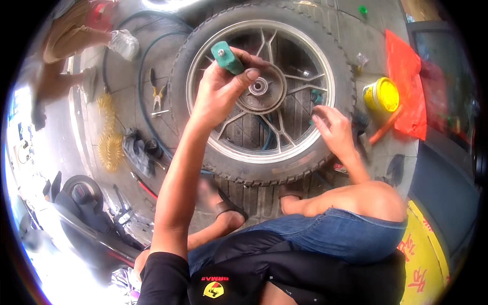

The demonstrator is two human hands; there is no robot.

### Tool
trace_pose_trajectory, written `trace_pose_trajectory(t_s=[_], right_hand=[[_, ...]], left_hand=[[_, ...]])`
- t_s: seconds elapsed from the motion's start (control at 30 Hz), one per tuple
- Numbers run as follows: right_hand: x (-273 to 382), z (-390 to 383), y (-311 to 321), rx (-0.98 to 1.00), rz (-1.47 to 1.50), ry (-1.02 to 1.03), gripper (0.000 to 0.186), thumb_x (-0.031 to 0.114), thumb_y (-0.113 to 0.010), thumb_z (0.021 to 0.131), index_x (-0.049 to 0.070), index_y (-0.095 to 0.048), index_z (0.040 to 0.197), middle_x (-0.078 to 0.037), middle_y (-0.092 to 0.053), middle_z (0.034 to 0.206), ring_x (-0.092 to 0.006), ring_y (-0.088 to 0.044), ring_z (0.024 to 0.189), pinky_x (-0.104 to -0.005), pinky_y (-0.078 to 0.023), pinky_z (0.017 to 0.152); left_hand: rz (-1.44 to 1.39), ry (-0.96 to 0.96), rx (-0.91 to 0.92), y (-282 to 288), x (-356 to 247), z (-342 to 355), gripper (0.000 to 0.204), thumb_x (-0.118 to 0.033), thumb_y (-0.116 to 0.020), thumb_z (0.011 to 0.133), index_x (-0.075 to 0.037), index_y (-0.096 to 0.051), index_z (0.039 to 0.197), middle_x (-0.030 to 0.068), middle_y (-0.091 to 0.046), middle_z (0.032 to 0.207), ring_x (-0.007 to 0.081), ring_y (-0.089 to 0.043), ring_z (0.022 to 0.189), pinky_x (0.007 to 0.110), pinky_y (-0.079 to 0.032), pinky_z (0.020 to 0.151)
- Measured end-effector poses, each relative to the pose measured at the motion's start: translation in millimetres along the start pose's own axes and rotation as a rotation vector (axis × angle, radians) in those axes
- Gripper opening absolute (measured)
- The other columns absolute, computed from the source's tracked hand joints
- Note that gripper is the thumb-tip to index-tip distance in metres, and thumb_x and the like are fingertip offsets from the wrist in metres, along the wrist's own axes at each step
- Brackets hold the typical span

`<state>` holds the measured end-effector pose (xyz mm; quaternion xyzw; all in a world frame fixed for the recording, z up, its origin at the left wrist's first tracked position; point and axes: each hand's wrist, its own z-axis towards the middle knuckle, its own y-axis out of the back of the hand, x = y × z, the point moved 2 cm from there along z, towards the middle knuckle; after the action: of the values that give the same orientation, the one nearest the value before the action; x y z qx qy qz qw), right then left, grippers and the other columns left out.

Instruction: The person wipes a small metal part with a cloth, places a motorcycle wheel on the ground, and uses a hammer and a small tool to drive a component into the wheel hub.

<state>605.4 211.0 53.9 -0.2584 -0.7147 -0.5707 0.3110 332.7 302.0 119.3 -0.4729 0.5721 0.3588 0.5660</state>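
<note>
My left hand (223,84) is closed around a green tool handle (229,58) with a round metal tip at its end, held above the wheel's hub; the rest of the tool is hidden. Below lies a spoked motorcycle wheel (238,113) with a knobbly black tyre (341,56), flat on the ground. A round bearing (258,86) shows in its hub. Over the right side of the rim, my right hand (334,132) has its thumb and fingers bent and apart. Near those fingertips is a small teal thing (316,96) that I cannot make out.
Pliers (157,97), a hose (140,76) and a coiled yellow air line (111,147) lie left. At right stand a yellow tub (382,95), a red bag (405,81) and an orange handle (385,125). Another person's shoe (124,44) is at the upper left.
</note>
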Motion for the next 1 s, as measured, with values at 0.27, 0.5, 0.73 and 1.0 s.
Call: trace_pose_trajectory(t_s=[0.27, 0.5, 0.73, 1.0], right_hand=[[-8.1, 4.4, -0.2, 0.014, -0.01, 0.035, 0.024, 0.017, -0.067, 0.086, 0.001, -0.066, 0.104, -0.016, -0.068, 0.099, -0.0314, -0.065, 0.089, -0.0371, -0.051, 0.079], [-6.2, 4.9, -0.9, 0.039, -0.044, 0.03, 0.023, 0.017, -0.067, 0.085, 0.002, -0.066, 0.103, -0.015, -0.068, 0.097, -0.0314, -0.065, 0.089, -0.0372, -0.05, 0.08], [-4.3, 1.8, -6.3, 0.021, -0.106, 0.123, 0.022, 0.017, -0.066, 0.085, 0.003, -0.066, 0.102, -0.013, -0.068, 0.094, -0.0302, -0.064, 0.086, -0.0375, -0.049, 0.081], [-20.5, -6.8, -8.8, -0.015, -0.181, 0.206, 0.024, 0.019, -0.067, 0.084, 0.004, -0.066, 0.102, -0.013, -0.068, 0.099, -0.0315, -0.063, 0.093, -0.0392, -0.048, 0.084]], left_hand=[[0.021, 0.016, 0.063, -0.1, 8.2, 5.8, 0.018, -0.007, -0.061, 0.09, -0.001, -0.055, 0.106, 0.0127, -0.065, 0.11, 0.0234, -0.058, 0.112, 0.04, -0.043, 0.102], [0.127, 0.021, 0.06, -5.3, 19.0, -3.3, 0.018, -0.008, -0.066, 0.088, -0.003, -0.062, 0.105, 0.0073, -0.066, 0.105, 0.016, -0.061, 0.102, 0.031, -0.048, 0.091], [0.455, -0.007, 0.118, -6.2, 57.3, -4.6, 0.019, -0.009, -0.067, 0.086, -0.004, -0.063, 0.104, 0.0081, -0.069, 0.097, 0.0166, -0.064, 0.094, 0.03, -0.049, 0.085], [0.506, 0.022, 0.08, -14.0, 74.4, -1.2, 0.022, -0.006, -0.066, 0.085, -0.006, -0.064, 0.107, 0.0057, -0.068, 0.102, 0.016, -0.062, 0.098, 0.032, -0.048, 0.088]])
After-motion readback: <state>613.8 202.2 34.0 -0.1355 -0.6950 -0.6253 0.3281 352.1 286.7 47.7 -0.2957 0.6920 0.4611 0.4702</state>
